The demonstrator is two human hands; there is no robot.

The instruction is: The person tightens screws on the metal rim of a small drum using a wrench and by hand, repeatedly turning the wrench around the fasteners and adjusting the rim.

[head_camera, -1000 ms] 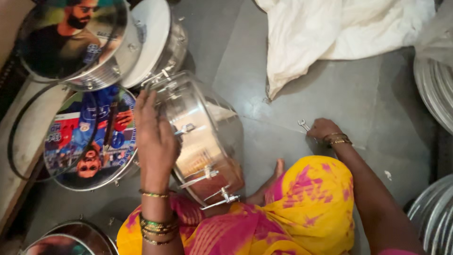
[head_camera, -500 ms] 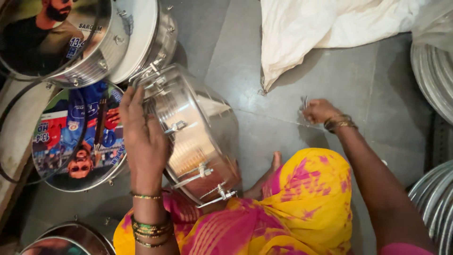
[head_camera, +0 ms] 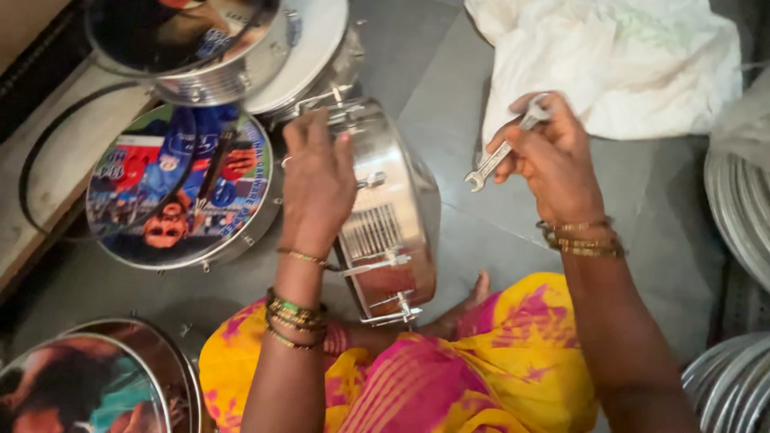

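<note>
Our left hand [head_camera: 317, 180] steadies steel drum [head_camera: 393, 216] on edge; right hand [head_camera: 553, 156] grips small spanner [head_camera: 501, 148] above grey floor [head_camera: 481, 232].

The right hand [head_camera: 553, 164] has been lifted off the floor to upper right, a spanner [head_camera: 501, 152] now gripped in it.

The left hand [head_camera: 317, 180] was raised with its back to the camera, fingers [head_camera: 309, 132] straight, close together and pointing away from the body, the palm turned out of sight; its forearm rose from the lower edge of the view with bangles stacked at the wrist. The right hand [head_camera: 549, 160] was lifted off to the right, well apart from the left, its fingers curled inward in a loose grip and the thumb bent across them. Its forearm ran down toward the lower right corner, bangles circling the wrist.
</note>
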